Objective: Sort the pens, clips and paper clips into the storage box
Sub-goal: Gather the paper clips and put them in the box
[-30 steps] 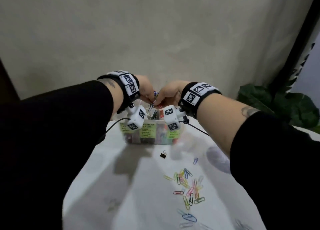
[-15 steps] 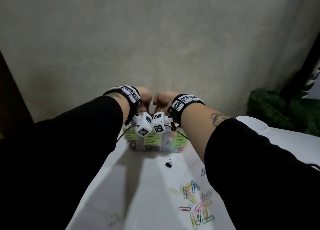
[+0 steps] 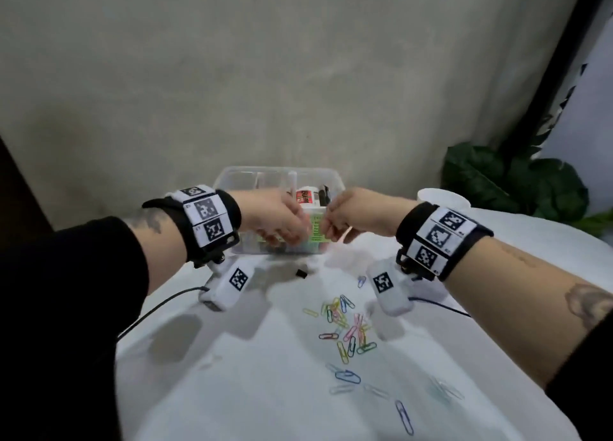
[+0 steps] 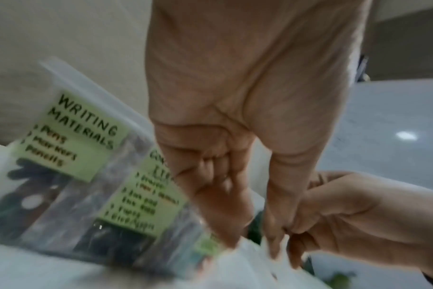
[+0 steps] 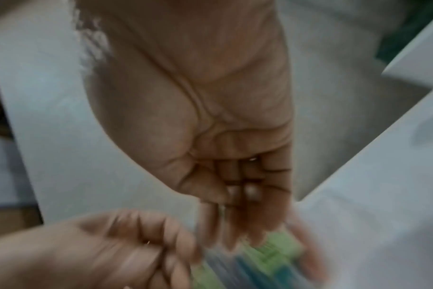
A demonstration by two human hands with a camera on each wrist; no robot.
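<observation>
The clear storage box (image 3: 229, 178) stands at the back of the white table, with green labels (image 4: 82, 140) on its front. My left hand (image 3: 283, 240) and right hand (image 3: 326, 233) meet just in front of it, fingers curled and tips touching. A thin wire, seemingly a paper clip (image 5: 163, 260), shows between my left fingers, and a metal glint (image 5: 252, 159) sits under my curled right fingers. Both wrist views are blurred. Several coloured paper clips (image 3: 345, 321) lie loose on the table in front of me. A black binder clip (image 3: 301, 272) lies just before the box.
A white cup (image 3: 441, 196) stands right of the box, with a dark green plant (image 3: 510, 181) behind it. A grey wall rises close behind the box. A black cable (image 3: 159, 308) runs off the table's left edge. More paper clips (image 3: 403, 415) lie near the front.
Both hands have come down from above the box to in front of its labelled wall. The head view has tilted, so more of the table shows.
</observation>
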